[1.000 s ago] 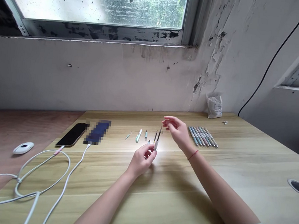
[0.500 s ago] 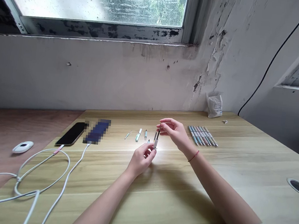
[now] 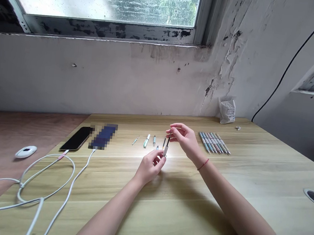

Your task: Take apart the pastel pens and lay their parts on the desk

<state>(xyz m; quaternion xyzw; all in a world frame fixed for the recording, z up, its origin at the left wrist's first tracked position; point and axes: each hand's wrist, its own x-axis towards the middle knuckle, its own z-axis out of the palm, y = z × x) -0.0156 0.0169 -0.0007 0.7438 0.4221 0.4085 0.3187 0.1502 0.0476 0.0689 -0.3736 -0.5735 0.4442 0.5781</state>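
My left hand [image 3: 151, 166] pinches a short white pen barrel [image 3: 165, 151], held tilted just above the table. A dark, thin pen refill [image 3: 168, 140] stands out of the top of that barrel. Its upper end is between the fingertips of my right hand [image 3: 182, 137], which has a red string at the wrist. Beyond my left hand lie loose pen parts: a white and green barrel piece [image 3: 146, 141], a small blue-grey piece [image 3: 154, 141] and a slim pale green piece [image 3: 135, 141]. Another thin refill [image 3: 164, 143] shows just behind the barrel.
Several assembled pens [image 3: 214, 143] lie in a row to the right. A black phone [image 3: 76, 139] and a blurred dark blue device [image 3: 103, 137] are at left, with white cables [image 3: 70, 188]. A white packet [image 3: 227, 110] stands against the wall. A white oval gadget [image 3: 25, 152] lies far left.
Both hands keep their hold on the barrel and refill, with hardly any movement. The whole view has shifted slightly.
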